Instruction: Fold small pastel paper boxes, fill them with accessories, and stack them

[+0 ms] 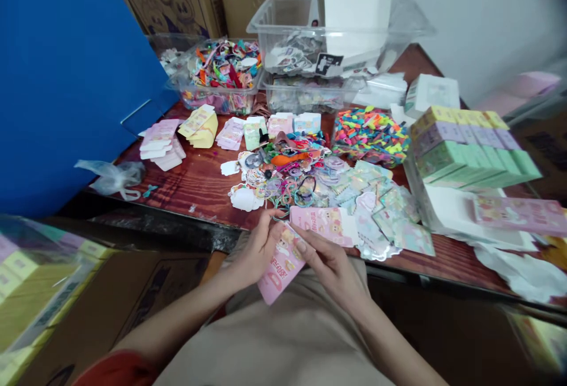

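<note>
A pink printed box [282,265], which looks flat, is tilted over my lap between both hands. My left hand [259,250] is closed on its upper left edge. My right hand [330,259] pinches its upper right side, thumb on the printed face. Just beyond my fingers, another pink printed box [321,225] lies at the table's front edge. A heap of hair ties and small trinkets [287,173] sits beyond my hands. To its right are shiny printed packets [385,203], partly overlapping.
Clear tubs [221,100] of colourful pieces stand at the back. A bag of bright small pieces [371,135] lies right of the heap. Stacked yellow, purple and green boxes [469,150] stand at the right. Small card stacks [162,141] line the left. A blue panel [66,67] borders the left side.
</note>
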Demonstrator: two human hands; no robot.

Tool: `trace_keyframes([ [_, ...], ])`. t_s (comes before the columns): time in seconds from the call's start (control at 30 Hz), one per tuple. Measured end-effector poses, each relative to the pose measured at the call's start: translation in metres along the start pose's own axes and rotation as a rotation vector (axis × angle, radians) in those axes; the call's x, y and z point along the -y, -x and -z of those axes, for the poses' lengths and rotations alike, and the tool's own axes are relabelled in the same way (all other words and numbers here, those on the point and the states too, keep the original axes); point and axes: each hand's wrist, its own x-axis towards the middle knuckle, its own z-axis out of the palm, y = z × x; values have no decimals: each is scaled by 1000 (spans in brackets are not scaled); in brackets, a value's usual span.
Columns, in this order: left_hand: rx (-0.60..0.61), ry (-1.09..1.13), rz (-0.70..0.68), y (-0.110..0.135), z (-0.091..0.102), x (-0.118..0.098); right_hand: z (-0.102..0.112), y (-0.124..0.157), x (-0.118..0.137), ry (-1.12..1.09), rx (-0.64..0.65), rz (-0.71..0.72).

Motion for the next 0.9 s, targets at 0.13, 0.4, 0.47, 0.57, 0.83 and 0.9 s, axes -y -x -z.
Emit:
trace_keyframes([
  [0.13, -220, 22, -13, 19, 9, 3, -13, -1, 2, 221, -51, 316],
  [0.4, -378, 789, 508, 44, 50, -10, -52, -43, 1, 315, 77, 848],
  [0.47, -482, 872, 527, 45, 63, -7, -61, -63, -2, 231, 61, 708],
  [0.57, -644, 784, 389, 43, 80, 6, -75, -96, -16, 493, -27, 460],
  [0.83, -601, 782, 346, 40, 97, 33, -97, -132, -43, 1086, 134, 298],
  [0.9, -629, 780, 351, 38, 96, 39, -96, -130, -43, 1064, 146, 292],
])
